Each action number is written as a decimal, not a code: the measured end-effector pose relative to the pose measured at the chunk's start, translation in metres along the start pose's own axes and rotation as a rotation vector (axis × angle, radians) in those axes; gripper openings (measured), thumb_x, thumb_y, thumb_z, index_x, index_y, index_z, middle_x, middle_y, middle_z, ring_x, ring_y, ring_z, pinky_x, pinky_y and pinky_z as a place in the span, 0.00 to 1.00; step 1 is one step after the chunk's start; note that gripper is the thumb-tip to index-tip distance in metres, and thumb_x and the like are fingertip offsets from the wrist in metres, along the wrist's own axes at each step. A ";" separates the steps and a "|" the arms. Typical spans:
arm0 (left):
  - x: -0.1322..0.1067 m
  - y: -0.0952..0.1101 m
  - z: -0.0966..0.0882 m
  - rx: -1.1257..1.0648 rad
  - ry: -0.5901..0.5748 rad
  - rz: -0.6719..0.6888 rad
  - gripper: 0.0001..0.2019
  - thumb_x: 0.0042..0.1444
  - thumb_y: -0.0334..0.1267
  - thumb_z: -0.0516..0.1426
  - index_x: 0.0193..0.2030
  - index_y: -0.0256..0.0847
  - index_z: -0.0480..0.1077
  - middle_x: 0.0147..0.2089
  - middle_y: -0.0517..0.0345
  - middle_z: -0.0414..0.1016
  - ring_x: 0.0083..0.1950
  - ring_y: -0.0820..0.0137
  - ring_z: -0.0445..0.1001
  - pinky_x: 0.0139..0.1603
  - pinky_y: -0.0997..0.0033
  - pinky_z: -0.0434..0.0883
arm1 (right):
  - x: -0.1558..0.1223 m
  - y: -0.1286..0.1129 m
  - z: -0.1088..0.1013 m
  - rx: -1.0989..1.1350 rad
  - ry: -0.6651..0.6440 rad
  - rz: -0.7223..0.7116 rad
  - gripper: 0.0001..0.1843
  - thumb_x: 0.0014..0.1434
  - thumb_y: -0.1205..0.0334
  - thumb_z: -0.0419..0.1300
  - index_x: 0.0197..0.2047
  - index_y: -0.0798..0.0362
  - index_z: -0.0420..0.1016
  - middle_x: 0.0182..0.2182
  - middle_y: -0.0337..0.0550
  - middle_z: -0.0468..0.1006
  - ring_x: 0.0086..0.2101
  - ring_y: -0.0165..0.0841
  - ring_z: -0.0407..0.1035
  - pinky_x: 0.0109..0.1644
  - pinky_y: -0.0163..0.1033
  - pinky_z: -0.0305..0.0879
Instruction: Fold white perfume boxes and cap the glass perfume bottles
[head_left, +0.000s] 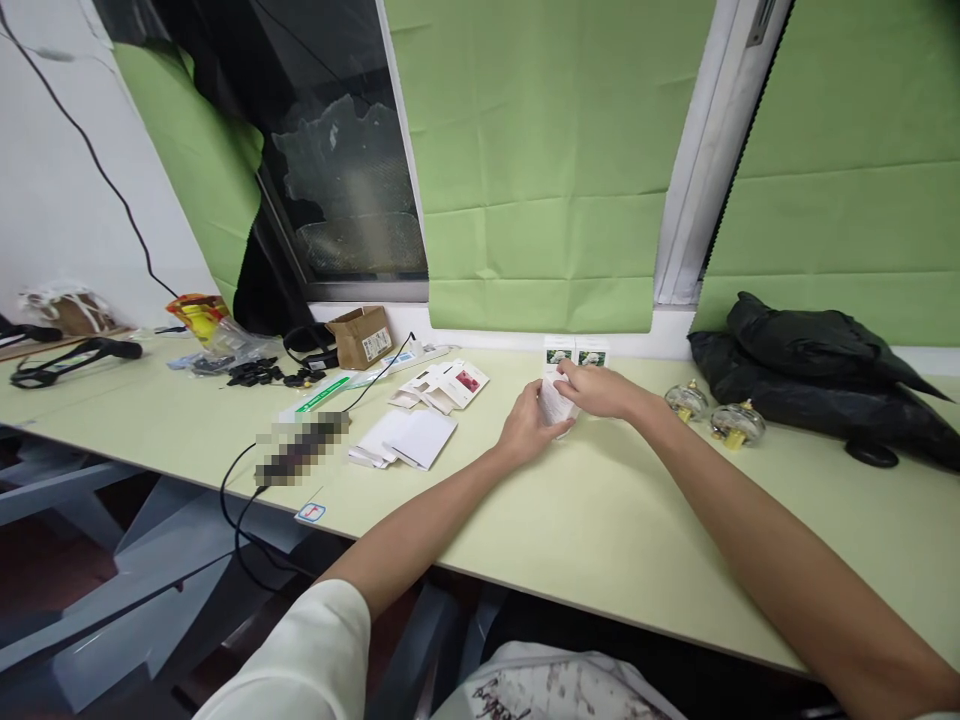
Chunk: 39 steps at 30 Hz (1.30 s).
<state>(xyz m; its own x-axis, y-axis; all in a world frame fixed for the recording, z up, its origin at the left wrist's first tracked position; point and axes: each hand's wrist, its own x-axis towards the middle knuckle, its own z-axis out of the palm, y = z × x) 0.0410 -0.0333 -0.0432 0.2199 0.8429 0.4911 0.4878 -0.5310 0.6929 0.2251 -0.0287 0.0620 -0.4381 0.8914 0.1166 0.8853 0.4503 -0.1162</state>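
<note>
A small white box (555, 404) with fine print stands between my hands over the table. My left hand (527, 428) grips its left side and lower edge, thumb stretched along the bottom. From the right, my right hand (594, 388) closes its fingers on the upper part of the same box. Just behind are two white boxes with flower pictures, a left box (559, 354) and a right box (592, 356), standing side by side near the wall. Two glass bottles with gold caps, one nearer (739, 424) and one farther (687, 401), sit right of my right forearm.
Flattened printed cartons (442, 385) and white folded cartons (409, 437) lie left of my hands. Farther left are an open brown cardboard box (360, 338), black cables and a plastic bag (201, 318). Black plastic bags (817, 370) fill the right back. The table's front edge runs below my forearms.
</note>
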 end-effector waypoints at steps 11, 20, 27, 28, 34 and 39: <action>0.001 0.007 -0.006 0.083 0.002 0.038 0.41 0.51 0.52 0.70 0.68 0.43 0.61 0.65 0.45 0.71 0.62 0.53 0.72 0.60 0.53 0.70 | 0.000 0.014 -0.002 0.071 -0.002 -0.014 0.21 0.74 0.55 0.42 0.60 0.56 0.67 0.39 0.56 0.79 0.31 0.41 0.71 0.33 0.39 0.57; 0.003 0.000 -0.004 -0.006 0.001 -0.036 0.41 0.50 0.54 0.70 0.66 0.44 0.62 0.62 0.44 0.74 0.57 0.55 0.75 0.56 0.54 0.72 | 0.012 0.044 0.013 0.022 0.263 -0.183 0.21 0.64 0.73 0.50 0.57 0.48 0.71 0.52 0.52 0.72 0.40 0.40 0.68 0.41 0.39 0.61; 0.005 -0.005 -0.005 -0.032 0.019 -0.073 0.42 0.52 0.55 0.69 0.68 0.46 0.55 0.65 0.45 0.70 0.57 0.56 0.75 0.53 0.56 0.73 | 0.017 0.045 0.014 0.109 0.311 -0.355 0.19 0.63 0.76 0.49 0.47 0.51 0.77 0.48 0.50 0.73 0.47 0.41 0.66 0.51 0.43 0.62; 0.005 -0.005 -0.006 -0.031 0.017 -0.059 0.44 0.52 0.55 0.69 0.69 0.47 0.53 0.66 0.45 0.69 0.57 0.56 0.75 0.53 0.57 0.73 | 0.016 0.043 0.011 0.119 0.307 -0.356 0.18 0.63 0.74 0.49 0.46 0.51 0.78 0.47 0.49 0.74 0.47 0.41 0.67 0.52 0.43 0.61; 0.004 -0.002 -0.012 0.015 -0.030 0.063 0.45 0.58 0.51 0.66 0.73 0.51 0.44 0.69 0.46 0.62 0.55 0.60 0.76 0.54 0.57 0.73 | 0.010 0.039 -0.001 0.191 0.283 -0.327 0.12 0.66 0.63 0.54 0.35 0.52 0.77 0.38 0.47 0.77 0.42 0.40 0.67 0.49 0.41 0.60; 0.005 -0.003 -0.013 0.089 -0.054 0.130 0.37 0.60 0.52 0.64 0.71 0.51 0.51 0.68 0.46 0.60 0.59 0.56 0.73 0.57 0.54 0.73 | 0.009 0.040 -0.003 0.208 0.221 -0.313 0.15 0.66 0.52 0.58 0.31 0.52 0.74 0.36 0.46 0.77 0.42 0.40 0.67 0.50 0.43 0.58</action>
<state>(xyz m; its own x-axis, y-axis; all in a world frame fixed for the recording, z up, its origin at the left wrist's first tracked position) 0.0300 -0.0290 -0.0363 0.3302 0.7723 0.5428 0.5246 -0.6282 0.5746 0.2573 -0.0031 0.0611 -0.6161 0.6879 0.3838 0.6549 0.7180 -0.2356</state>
